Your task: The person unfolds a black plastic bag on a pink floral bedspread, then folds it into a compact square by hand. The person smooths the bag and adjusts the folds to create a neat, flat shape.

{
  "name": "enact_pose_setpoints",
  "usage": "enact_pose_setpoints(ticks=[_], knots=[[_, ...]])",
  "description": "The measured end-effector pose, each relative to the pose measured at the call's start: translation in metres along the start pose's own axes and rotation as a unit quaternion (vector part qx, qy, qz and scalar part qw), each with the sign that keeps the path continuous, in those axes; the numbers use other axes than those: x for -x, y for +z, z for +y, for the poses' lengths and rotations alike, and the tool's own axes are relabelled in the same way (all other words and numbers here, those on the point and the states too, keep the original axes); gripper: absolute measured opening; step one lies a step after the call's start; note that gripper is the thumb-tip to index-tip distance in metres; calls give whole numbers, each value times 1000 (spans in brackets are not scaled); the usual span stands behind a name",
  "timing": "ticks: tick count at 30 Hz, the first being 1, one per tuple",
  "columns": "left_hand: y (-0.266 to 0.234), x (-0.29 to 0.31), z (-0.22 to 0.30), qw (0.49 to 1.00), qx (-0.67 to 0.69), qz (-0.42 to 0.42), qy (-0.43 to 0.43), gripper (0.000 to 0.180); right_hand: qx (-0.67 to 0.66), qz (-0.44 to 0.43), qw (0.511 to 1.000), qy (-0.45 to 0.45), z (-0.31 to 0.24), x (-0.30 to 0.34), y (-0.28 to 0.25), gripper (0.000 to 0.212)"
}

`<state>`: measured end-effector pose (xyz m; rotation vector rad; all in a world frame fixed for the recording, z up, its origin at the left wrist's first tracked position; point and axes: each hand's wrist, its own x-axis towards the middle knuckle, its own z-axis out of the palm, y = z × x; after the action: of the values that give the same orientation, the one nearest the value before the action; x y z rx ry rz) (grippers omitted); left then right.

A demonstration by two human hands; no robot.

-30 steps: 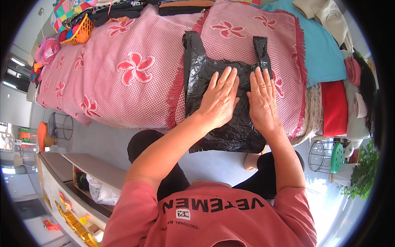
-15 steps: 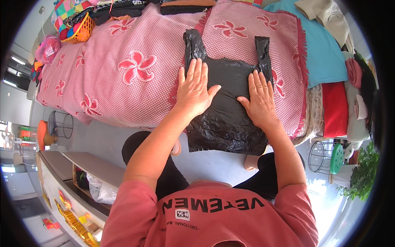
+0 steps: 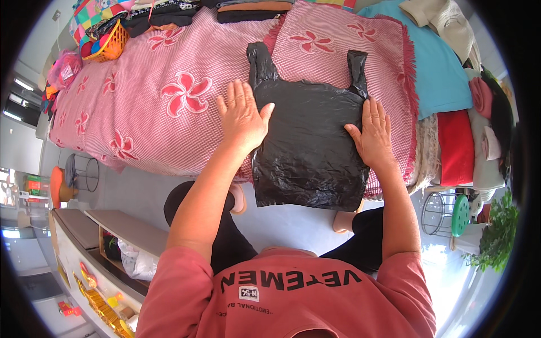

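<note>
A black plastic carrier bag [image 3: 310, 141] lies spread flat, its two handles pointing away from me and its bottom edge hanging over the near side of the bed. Beneath it is a pink patterned blanket [image 3: 141, 96] with red flower shapes. My left hand [image 3: 243, 117] is at the bag's left edge, palm down, mostly over the blanket, with fingers stretched and thumb out toward the bag. At the right edge my right hand [image 3: 373, 134] lies flat, fingers extended and thumb on the plastic. Neither hand grips anything.
Folded clothes [image 3: 248, 12] are stacked at the far side, near an orange basket [image 3: 110, 44] of coloured balls. A blue cloth [image 3: 439, 73] and a red folded cloth [image 3: 455, 147] lie on the right. An open cabinet [image 3: 127, 228] stands lower left; a green stool [image 3: 461, 216] is at right.
Both hands have moved outward from the bag's middle to its side edges, the left one to the left and the right one to the right. The bag looks smoother and more spread.
</note>
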<state>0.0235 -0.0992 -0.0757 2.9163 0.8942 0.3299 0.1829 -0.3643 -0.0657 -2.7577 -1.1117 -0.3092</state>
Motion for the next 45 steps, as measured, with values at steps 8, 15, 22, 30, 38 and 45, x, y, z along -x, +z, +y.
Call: enact_pose_setpoints(ticks=[8,15,22,30,38,45], knots=[[-22,7,40,973,14,162,166,50,-48,45,993,-98,-34,1,-18,74],[4,2,71,965,87,71,236,58,-43,61,982,-173,-45,-20,5,67],[6,-6,50,968,97,88,214,67,-41,55,980,-189,-23,-40,12,73],[5,-6,51,972,71,73,211,69,-79,149,975,-144,-5,-64,14,69],[-17,10,72,942,102,118,298,69,-194,62,965,162,-8,-55,-22,59],[-15,24,73,940,102,77,318,68,-271,-2,950,153,-2,-16,-27,57]])
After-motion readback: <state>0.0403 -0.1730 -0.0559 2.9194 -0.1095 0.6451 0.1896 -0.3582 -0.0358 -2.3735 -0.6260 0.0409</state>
